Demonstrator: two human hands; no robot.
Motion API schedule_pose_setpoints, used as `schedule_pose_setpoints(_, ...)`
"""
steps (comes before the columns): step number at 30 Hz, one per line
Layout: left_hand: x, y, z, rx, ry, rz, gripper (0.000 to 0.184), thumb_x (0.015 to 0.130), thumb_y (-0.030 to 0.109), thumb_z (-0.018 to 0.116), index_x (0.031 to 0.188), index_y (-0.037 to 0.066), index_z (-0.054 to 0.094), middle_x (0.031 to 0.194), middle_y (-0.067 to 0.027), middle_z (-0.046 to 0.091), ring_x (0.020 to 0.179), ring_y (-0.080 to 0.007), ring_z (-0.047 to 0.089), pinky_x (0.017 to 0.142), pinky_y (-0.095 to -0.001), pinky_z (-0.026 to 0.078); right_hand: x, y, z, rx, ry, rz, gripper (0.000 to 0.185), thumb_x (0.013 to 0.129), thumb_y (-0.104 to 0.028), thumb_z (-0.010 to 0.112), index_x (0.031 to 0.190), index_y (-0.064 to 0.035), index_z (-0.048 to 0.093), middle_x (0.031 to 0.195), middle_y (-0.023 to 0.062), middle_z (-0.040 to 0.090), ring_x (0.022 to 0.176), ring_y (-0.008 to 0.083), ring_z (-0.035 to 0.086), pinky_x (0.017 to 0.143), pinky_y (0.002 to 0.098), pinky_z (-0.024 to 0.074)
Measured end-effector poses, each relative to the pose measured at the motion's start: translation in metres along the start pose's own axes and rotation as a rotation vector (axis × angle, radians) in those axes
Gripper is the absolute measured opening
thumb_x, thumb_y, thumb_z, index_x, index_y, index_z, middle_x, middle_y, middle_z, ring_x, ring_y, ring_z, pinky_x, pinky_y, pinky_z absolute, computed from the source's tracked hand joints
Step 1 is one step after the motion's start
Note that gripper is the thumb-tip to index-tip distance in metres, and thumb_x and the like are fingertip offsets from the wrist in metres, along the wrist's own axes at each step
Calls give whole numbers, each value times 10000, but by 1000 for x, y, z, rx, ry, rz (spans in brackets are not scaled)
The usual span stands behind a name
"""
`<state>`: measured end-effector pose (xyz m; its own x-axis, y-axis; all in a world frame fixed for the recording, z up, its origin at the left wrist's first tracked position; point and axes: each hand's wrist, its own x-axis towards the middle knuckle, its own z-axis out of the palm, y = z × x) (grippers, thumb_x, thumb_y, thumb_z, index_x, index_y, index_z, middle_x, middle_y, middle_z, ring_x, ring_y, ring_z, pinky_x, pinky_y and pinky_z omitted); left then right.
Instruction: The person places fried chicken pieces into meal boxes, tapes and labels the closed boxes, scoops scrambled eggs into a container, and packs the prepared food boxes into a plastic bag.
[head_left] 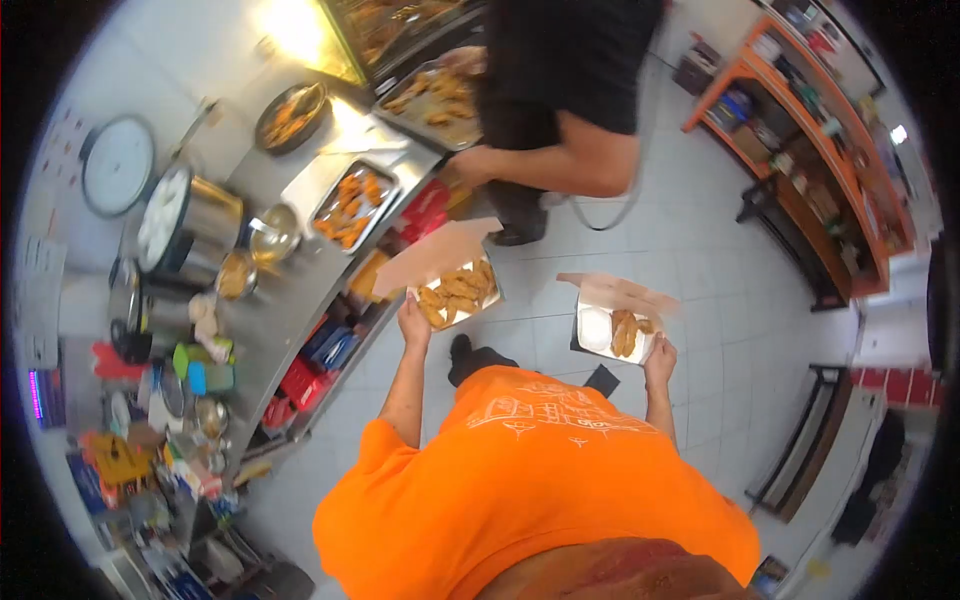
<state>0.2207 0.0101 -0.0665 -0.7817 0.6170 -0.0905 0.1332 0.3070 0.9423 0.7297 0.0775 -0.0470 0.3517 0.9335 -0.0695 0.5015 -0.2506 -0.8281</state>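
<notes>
My left hand [413, 324] grips the near left edge of an open cardboard takeout box [440, 262], its lid raised on the far side. Golden fried chicken pieces [458, 292] fill that box. On the other side, my right hand [659, 362] is closed on the right edge of a smaller open takeout box [625, 290]. Inside it, a round white portion, apparently rice [596, 328], lies beside several browned fried pieces [627, 334]. Both boxes are held level above the floor, apart from each other. The fingers under the boxes are hidden.
A person in black [570, 90] stands ahead by the steel counter [290, 290]. The counter bears a tray of orange-coated pieces [354, 207], a large pot [185, 225] and bowls. Orange shelves [800, 120] and a bench [805, 445] stand on the right.
</notes>
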Motion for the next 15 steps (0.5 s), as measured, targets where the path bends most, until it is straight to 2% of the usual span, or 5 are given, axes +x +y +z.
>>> schedule_pose_setpoints(7, -47, 46, 172, 214, -505, -65, 521, 1049, 338, 412, 921, -95, 672, 842, -232, 701, 804, -267, 665, 746, -406, 500, 180, 2, -66, -4, 180, 11, 478, 993, -322, 505, 851, 111, 651, 720, 204, 664, 660, 204, 580, 644, 403, 455)
schedule_pose_setpoints(10, -57, 53, 272, 135, -743, -120, 417, 1011, 313, 499, 971, -67, 665, 884, -212, 699, 853, -285, 664, 771, -412, 499, 265, 25, -98, 44, 258, 32, 471, 996, -325, 505, 879, 103, 659, 744, 194, 674, 664, 216, 580, 655, 406, 456)
schedule_pose_setpoints(12, -71, 67, 341, 75, -717, 152, 334, 978, 270, 546, 1033, -41, 655, 927, -195, 693, 902, -285, 660, 791, -411, 498, 337, 41, -107, 108, 320, 21, 462, 1000, -324, 505, 908, 98, 668, 772, 184, 683, 671, 223, 582, 668, 404, 461)
schedule_pose_setpoints(13, -68, 80, 375, 41, -690, 279, 304, 962, 248, 570, 1064, -27, 650, 948, -186, 690, 926, -284, 659, 801, -411, 498, 357, 23, -114, 99, 373, 38, 462, 996, -339, 513, 944, 90, 677, 884, 257, 688, 810, 332, 638, 750, 452, 459)
schedule_pose_setpoints(15, -46, 101, 435, 60, -741, 547, 275, 954, 225, 559, 1063, -12, 647, 958, -162, 692, 920, -286, 656, 805, -403, 498, 410, 39, -125, 115, 429, 147, 469, 996, -337, 511, 965, 103, 671, 883, 240, 696, 812, 317, 641, 759, 439, 467)
